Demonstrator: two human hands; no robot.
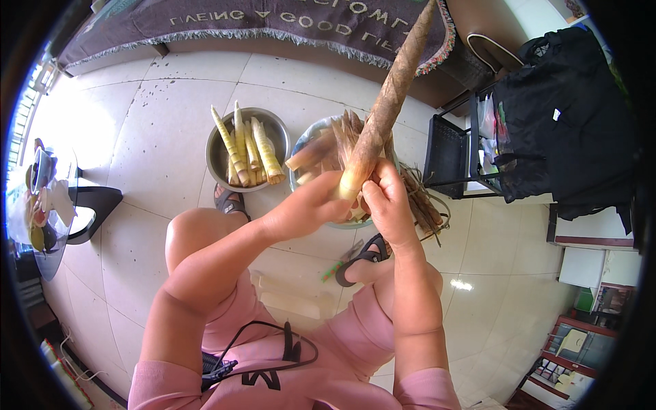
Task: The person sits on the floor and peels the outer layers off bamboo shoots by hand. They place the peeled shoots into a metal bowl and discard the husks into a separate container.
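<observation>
A long unpeeled bamboo shoot slants up and away from me, its brown sheath still on and its pale base toward me. My left hand is wrapped around that base. At the base's right side, the thumb and fingers of my right hand pinch its edge; exactly what they grip is partly hidden. Beneath both hands stands a lined tub heaped with stripped bamboo husks. To its left, a stainless steel basin holds several peeled yellow-green bamboo shoots.
Brown unpeeled shoots lie right of the tub. A knife with a green and red handle rests on the tiles by my right sandal. A fringed cloth-covered sofa stands ahead, a black rack at right, a glass table at left.
</observation>
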